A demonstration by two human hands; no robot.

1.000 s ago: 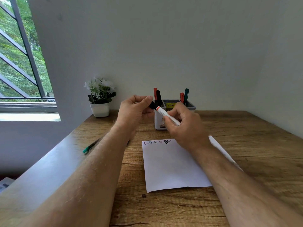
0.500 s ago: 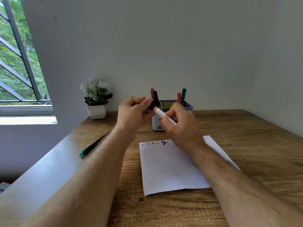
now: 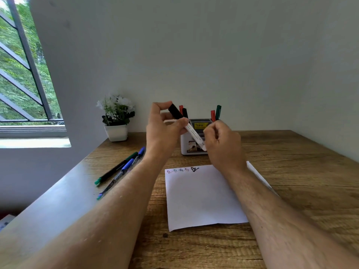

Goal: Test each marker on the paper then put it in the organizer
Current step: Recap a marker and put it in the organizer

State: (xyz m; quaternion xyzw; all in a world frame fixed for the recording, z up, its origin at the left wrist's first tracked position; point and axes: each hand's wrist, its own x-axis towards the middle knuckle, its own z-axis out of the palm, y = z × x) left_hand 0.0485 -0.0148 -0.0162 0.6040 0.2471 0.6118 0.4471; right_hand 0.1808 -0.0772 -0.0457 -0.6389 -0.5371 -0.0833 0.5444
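We hold the marker [image 3: 191,129] aloft, just in front of the organizer [image 3: 192,148] at the far side of the surface [image 3: 291,171]. Our left hand [image 3: 165,129] pinches it near the black cap [image 3: 175,111]; our right hand [image 3: 223,144] curls round the white barrel's lower end. It looks light, stiff and smooth (likely a little slippery), so we judge a firm mid-barrel hold best for dropping it in cap-up. The paper [image 3: 202,199] with test scribbles lies nearer us.

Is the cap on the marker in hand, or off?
On: the black cap sits flush on the white marker; no tip shows.
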